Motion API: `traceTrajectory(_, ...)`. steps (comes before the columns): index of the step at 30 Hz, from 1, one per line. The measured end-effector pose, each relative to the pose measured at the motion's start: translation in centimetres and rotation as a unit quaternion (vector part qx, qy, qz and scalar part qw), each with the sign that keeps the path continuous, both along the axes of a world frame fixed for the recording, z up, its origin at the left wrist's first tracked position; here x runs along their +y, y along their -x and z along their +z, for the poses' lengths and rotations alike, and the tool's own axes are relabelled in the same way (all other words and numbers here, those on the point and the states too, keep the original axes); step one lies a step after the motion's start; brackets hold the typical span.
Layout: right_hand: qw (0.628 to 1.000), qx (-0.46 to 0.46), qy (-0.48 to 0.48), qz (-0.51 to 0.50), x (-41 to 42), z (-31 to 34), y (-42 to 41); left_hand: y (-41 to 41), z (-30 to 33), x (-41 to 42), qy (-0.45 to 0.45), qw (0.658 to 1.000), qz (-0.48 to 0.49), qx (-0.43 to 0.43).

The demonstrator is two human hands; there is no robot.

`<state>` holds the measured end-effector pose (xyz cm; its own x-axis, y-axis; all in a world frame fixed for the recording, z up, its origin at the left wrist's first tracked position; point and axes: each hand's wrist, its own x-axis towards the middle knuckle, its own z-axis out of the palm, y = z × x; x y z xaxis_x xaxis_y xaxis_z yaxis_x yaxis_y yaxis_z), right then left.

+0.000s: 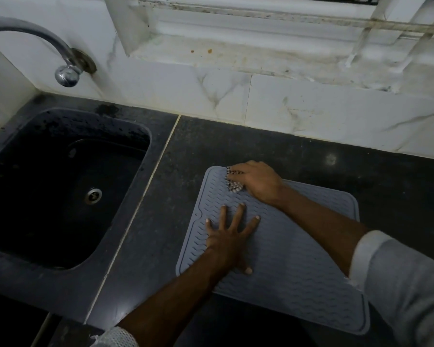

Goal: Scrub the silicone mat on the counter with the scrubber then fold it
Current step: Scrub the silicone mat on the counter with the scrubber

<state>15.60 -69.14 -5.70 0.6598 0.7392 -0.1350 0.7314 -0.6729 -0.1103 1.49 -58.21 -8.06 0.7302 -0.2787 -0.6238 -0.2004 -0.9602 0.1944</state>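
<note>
A grey ribbed silicone mat [291,266] lies flat on the dark counter [176,216], to the right of the sink. My left hand [229,236] presses on the mat's left part with its fingers spread and straight. My right hand [257,180] is at the mat's far left corner and grips a metallic mesh scrubber [232,184], which touches the mat. Most of the scrubber is hidden under the fingers.
A black sink [60,186] with a metal drain [94,195] lies to the left, under a chrome tap [65,71] on the wall. White marble tiles [261,103] and a stained window sill [236,53] back the counter.
</note>
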Motion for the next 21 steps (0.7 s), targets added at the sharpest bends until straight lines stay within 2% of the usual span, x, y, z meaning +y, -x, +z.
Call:
traceTrajectory(3, 0.999, 0.004, 0.044, 0.007, 1.1, -1.1, 0.8, 0.1, 0.1, 0.0, -0.005, 1.0, 0.001, 0.002)
traceTrajectory(10, 0.999, 0.014, 0.031, -0.026, -5.2, -1.7, 1.5, 0.2, 0.8, -0.1, 0.001, 1.0, 0.006, 0.006)
traceTrajectory(15, 1.0, 0.004, -0.01, -0.027, -2.1, -0.8, 1.2, 0.2, 0.7, 0.0, 0.011, 1.0, 0.006, 0.009)
traceTrajectory(18, 1.0, -0.002, 0.024, -0.008, 1.2, -1.1, 1.4, 0.1, 0.5, 0.0, 0.001, 1.0, 0.004, 0.013)
traceTrajectory(21, 0.999, 0.0, 0.043, -0.002, 0.7, -1.7, 1.7, 0.1, 0.1, 0.0, 0.002, 1.0, 0.008, 0.007)
